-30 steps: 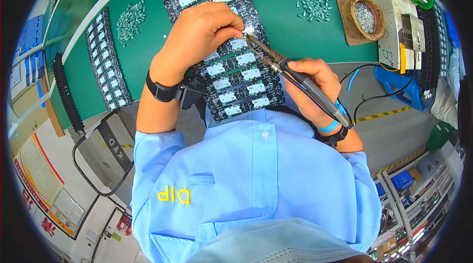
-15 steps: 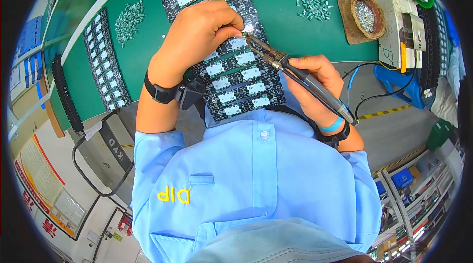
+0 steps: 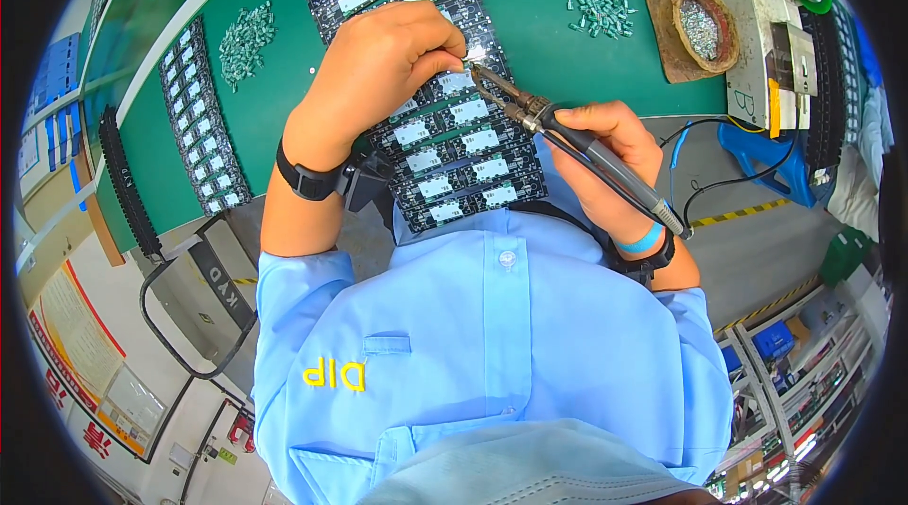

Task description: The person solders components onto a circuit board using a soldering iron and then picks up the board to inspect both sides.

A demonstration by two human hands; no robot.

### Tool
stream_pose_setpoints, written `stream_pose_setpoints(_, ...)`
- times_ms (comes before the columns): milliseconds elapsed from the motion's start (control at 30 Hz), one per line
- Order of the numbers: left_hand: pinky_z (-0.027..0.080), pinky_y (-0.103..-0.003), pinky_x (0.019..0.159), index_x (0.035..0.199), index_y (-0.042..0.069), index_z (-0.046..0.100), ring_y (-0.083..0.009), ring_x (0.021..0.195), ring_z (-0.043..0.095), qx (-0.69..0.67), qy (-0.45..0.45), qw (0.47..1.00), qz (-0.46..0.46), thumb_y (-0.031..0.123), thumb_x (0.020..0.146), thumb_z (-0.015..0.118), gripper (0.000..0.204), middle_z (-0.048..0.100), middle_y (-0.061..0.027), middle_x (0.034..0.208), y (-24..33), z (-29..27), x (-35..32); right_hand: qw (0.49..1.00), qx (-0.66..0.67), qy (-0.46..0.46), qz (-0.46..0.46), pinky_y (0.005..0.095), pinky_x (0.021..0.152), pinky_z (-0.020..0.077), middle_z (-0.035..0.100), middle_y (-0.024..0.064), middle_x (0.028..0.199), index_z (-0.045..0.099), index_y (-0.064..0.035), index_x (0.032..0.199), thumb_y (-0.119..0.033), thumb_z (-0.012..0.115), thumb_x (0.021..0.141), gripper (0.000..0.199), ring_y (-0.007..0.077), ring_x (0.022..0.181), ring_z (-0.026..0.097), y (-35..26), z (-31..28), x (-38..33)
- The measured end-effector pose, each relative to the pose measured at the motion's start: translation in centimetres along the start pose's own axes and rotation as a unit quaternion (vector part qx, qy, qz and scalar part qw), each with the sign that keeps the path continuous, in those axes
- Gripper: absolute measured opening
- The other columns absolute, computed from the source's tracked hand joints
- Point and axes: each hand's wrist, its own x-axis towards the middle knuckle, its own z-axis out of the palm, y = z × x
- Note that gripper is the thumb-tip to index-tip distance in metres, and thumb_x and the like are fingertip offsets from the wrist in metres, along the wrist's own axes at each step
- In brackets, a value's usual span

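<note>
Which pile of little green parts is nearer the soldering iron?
The right pile, by the brown bowl; the other pile lies beyond the left hand, farther from the iron.

Two hands (image 3: 392, 49), two black wristbands (image 3: 308, 180) and one soldering iron (image 3: 619, 176) can be counted. Two piles of small green parts (image 3: 602, 2) and one brown bowl (image 3: 729, 37) are also seen.

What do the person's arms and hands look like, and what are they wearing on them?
Both the left hand and right hand are bare, with no gloves. The short sleeves are light blue. The left wrist has a black strap with a chunky black box. The right wrist has a bright blue band and another black strap.
</note>
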Motion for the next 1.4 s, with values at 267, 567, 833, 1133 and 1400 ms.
stream_pose_setpoints(267, 0.049, -0.037, 0.063, 0.083, 0.009, 0.068, -0.0263, 0.073, 0.061, -0.005, -0.003, 1.000, -0.002, 0.014, 0.076, 0.075, 0.012, 0.061, -0.0053, 0.078, 0.04, 0.02, 0.12, 0.998, 0.056, 0.041, -0.002, 0.0246, 0.079, 0.0523, 0.070, 0.0095, 0.099, 0.063, 0.0012, 0.105, 0.009, 0.071, 0.081, 0.027, 0.0113, 0.091, 0.067, -0.26, 0.63, 0.62)
stream_pose_setpoints(567, 0.049, -0.037, 0.063, 0.083, 0.009, 0.067, -0.0261, 0.073, 0.061, -0.005, -0.002, 1.000, -0.012, 0.015, 0.076, 0.075, 0.012, 0.061, -0.0051, 0.077, 0.09, -0.03, -0.06, 0.999, 0.048, -0.004, 0.013, 0.0284, 0.086, 0.0527, 0.068, 0.0104, 0.103, 0.060, 0.0003, 0.109, 0.010, 0.066, 0.084, 0.028, 0.0145, 0.095, 0.066, -0.47, -0.11, 0.22)
stream_pose_setpoints(833, 0.050, -0.032, 0.061, 0.085, 0.004, 0.068, -0.0236, 0.071, 0.063, 0.001, -0.008, 1.000, 0.003, 0.004, 0.073, 0.076, 0.014, 0.063, -0.0069, 0.077, 0.10, -0.18, 0.09, 0.999, 0.037, 0.003, 0.008, 0.0278, 0.085, 0.0525, 0.068, 0.0098, 0.104, 0.060, 0.0005, 0.109, 0.011, 0.066, 0.083, 0.028, 0.0136, 0.095, 0.066, -0.19, 0.12, 0.50)
stream_pose_setpoints(1133, 0.050, -0.032, 0.061, 0.085, 0.004, 0.068, -0.0233, 0.072, 0.063, -0.003, -0.007, 1.000, 0.005, 0.004, 0.074, 0.076, 0.013, 0.064, -0.0068, 0.078, 0.07, -0.09, 0.06, 0.998, 0.059, 0.030, 0.012, 0.0245, 0.080, 0.0520, 0.070, 0.0097, 0.098, 0.062, 0.0019, 0.105, 0.010, 0.070, 0.080, 0.027, 0.0110, 0.090, 0.066, -0.48, 0.33, 0.66)
stream_pose_setpoints(1400, 0.050, -0.032, 0.061, 0.085, 0.004, 0.068, -0.0234, 0.072, 0.063, -0.002, -0.010, 1.000, 0.009, 0.004, 0.074, 0.076, 0.013, 0.063, -0.0069, 0.078, 0.00, -0.14, 0.08, 0.998, 0.053, 0.010, 0.011, 0.0268, 0.084, 0.0524, 0.068, 0.0097, 0.102, 0.060, 0.0007, 0.109, 0.009, 0.067, 0.084, 0.027, 0.0126, 0.094, 0.066, -0.57, 0.06, 0.49)
